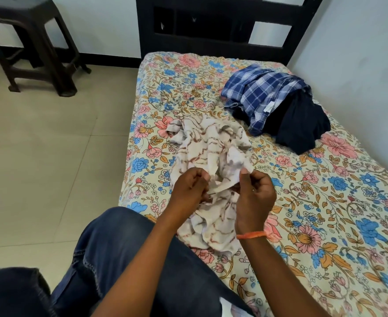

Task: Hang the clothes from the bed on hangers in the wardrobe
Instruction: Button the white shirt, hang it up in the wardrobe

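You are pinching the white patterned shirt (207, 161) with your left hand (189, 186) and right hand (254, 191) at the middle of the frame, probably hunting for its collar. It is lying crumpled on the bed (325, 213) (no hanger showing). The checked shirt (259, 94) is waiting at the upper right.

A: What's on the bed (325, 202)?
B: A crumpled white, brown-streaked garment (207, 143) lies mid-bed. Beyond it, nearer the headboard (211, 24), a blue checked shirt (260, 92) rests on dark clothing (302, 124)
A: And the cover?
B: A floral sheet
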`<action>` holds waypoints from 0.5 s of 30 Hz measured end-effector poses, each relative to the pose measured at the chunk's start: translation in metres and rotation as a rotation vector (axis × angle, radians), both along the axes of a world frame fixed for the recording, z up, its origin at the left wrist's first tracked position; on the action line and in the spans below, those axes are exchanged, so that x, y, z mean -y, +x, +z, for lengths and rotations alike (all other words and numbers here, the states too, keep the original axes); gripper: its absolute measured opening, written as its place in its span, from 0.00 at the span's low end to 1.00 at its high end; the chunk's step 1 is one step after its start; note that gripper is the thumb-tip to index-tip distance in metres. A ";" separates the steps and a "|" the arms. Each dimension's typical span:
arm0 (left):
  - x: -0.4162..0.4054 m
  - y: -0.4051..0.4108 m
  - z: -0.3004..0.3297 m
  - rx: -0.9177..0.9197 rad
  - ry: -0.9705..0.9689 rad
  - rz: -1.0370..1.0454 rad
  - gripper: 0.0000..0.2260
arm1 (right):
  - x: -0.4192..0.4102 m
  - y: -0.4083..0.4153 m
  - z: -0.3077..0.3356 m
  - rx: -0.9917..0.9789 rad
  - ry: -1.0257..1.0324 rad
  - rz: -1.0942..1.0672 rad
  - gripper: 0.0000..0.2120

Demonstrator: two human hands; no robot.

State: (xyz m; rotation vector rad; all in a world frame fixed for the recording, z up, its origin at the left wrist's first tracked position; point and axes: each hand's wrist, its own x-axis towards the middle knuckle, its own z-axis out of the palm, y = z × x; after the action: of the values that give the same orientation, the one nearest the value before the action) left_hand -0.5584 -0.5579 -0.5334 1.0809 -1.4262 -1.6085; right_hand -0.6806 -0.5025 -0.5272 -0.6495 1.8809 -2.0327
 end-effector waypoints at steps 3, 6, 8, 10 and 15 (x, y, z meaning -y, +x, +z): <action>-0.006 -0.003 0.019 -0.041 -0.051 0.026 0.06 | -0.002 0.012 0.017 -0.069 -0.024 0.076 0.05; 0.001 -0.005 0.052 -0.049 -0.141 0.030 0.07 | -0.002 0.018 0.035 -0.085 -0.053 0.127 0.03; 0.007 -0.005 0.073 -0.045 -0.193 0.028 0.07 | 0.000 0.017 0.048 -0.074 -0.079 0.139 0.03; 0.012 -0.005 0.089 -0.016 -0.225 0.022 0.08 | 0.005 0.013 0.061 -0.080 -0.109 0.147 0.05; 0.018 -0.012 0.112 -0.001 -0.244 -0.013 0.07 | 0.013 0.003 0.076 -0.079 -0.137 0.132 0.03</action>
State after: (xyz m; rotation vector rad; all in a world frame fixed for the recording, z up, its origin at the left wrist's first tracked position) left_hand -0.5704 -0.5755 -0.4211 0.9302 -1.5844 -1.3997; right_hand -0.6778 -0.5160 -0.4508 -0.8770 1.7011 -2.0916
